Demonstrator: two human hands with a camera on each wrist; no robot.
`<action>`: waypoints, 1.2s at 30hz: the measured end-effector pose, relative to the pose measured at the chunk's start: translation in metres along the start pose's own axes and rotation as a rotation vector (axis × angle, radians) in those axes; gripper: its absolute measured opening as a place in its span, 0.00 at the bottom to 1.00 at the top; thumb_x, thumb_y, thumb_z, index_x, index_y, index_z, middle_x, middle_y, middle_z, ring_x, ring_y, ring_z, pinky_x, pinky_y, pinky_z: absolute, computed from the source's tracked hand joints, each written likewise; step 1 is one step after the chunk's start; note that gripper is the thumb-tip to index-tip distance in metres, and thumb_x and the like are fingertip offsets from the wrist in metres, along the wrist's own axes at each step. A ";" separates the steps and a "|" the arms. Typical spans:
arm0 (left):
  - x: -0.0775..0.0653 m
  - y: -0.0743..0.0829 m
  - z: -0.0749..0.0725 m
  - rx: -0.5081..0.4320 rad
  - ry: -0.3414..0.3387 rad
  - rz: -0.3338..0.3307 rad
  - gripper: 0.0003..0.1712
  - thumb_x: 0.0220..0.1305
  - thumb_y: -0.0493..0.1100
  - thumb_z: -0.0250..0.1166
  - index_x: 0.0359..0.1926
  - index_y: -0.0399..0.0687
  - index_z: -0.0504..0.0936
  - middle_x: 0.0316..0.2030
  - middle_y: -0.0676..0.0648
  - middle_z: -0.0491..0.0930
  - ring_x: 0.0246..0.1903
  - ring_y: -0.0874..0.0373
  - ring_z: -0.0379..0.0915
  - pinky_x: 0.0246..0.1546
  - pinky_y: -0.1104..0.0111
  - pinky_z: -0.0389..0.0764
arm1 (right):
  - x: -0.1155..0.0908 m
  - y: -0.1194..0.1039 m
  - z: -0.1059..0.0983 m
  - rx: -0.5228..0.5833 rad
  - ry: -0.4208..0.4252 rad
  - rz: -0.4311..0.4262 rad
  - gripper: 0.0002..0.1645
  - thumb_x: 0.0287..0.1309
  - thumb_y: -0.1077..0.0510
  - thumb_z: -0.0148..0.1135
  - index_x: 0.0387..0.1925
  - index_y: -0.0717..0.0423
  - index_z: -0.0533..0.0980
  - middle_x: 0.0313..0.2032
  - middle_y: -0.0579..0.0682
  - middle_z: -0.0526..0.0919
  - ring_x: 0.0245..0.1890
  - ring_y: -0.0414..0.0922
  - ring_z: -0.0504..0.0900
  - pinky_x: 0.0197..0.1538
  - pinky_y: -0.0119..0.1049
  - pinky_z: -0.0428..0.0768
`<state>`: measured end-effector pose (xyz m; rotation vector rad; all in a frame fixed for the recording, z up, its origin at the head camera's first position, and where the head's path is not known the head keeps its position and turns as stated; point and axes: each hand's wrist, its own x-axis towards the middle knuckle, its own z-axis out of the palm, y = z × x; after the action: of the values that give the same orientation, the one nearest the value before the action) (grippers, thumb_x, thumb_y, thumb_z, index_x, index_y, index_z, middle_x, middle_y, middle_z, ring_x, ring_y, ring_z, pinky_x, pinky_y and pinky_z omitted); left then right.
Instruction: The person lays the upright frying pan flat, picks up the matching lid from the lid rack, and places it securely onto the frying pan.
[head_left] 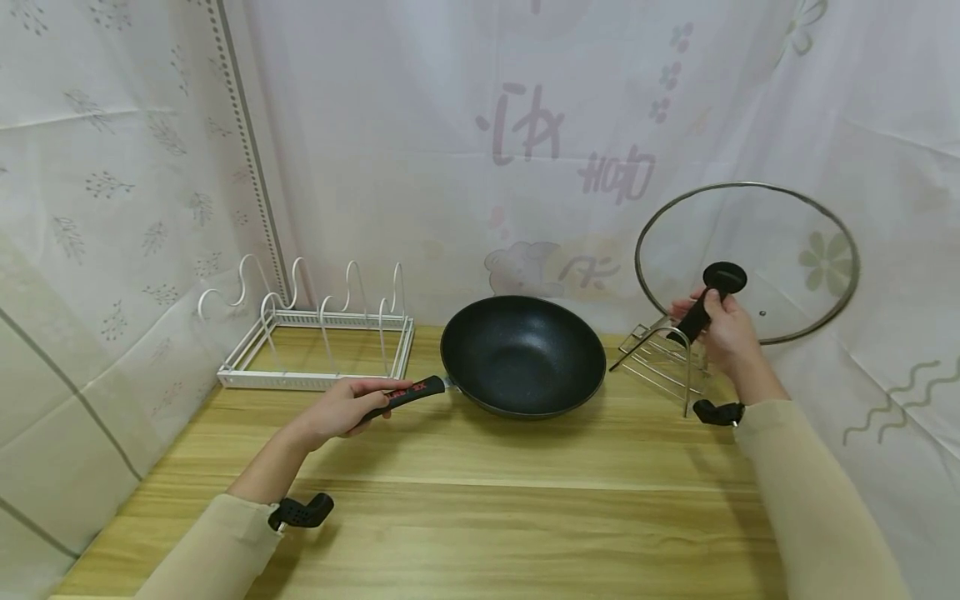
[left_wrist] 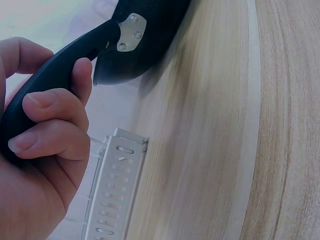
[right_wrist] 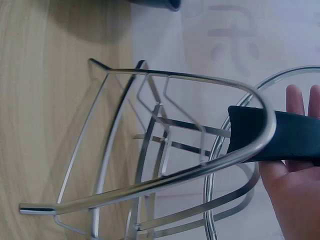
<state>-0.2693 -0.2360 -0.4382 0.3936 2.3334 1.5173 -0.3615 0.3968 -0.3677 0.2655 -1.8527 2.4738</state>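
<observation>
My left hand (head_left: 347, 410) grips the black handle (head_left: 408, 395) of a dark wok (head_left: 525, 357), its fingers wrapped round it in the left wrist view. The wok's open side faces up, close over the wooden table. At the right, my right hand (head_left: 729, 332) holds a large glass lid (head_left: 795, 229) by its black handle (head_left: 696, 317). The lid stands nearly upright, metal rim outward, at a small metal lid rack (head_left: 687, 375). In the right wrist view, the handle's end overlaps the curved top bar of the rack (right_wrist: 267, 120), and the lid's rim shows behind the bars.
A white rack (head_left: 277, 381) with several curved dividers stands at the back left, behind my left hand. Printed curtains (head_left: 420, 125) hang along the back and sides. The wooden table (head_left: 510, 517) stretches in front of the wok.
</observation>
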 end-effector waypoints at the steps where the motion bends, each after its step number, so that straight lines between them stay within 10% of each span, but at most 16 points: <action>1: 0.000 0.000 0.000 0.000 0.000 0.001 0.25 0.83 0.43 0.55 0.75 0.51 0.81 0.41 0.39 0.85 0.15 0.64 0.58 0.16 0.73 0.61 | 0.000 -0.002 0.001 -0.004 -0.003 -0.007 0.17 0.86 0.45 0.42 0.57 0.54 0.67 0.45 0.48 0.94 0.48 0.43 0.95 0.51 0.35 0.90; 36: -0.001 0.000 0.000 -0.003 0.008 -0.005 0.25 0.83 0.44 0.56 0.75 0.52 0.81 0.41 0.39 0.85 0.15 0.63 0.58 0.16 0.72 0.61 | -0.013 -0.055 0.028 0.148 -0.015 -0.162 0.19 0.82 0.46 0.48 0.56 0.58 0.66 0.38 0.55 0.83 0.45 0.55 0.95 0.45 0.50 0.94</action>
<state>-0.2684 -0.2362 -0.4382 0.3817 2.3370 1.5227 -0.3386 0.3864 -0.3098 0.4230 -1.5844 2.5056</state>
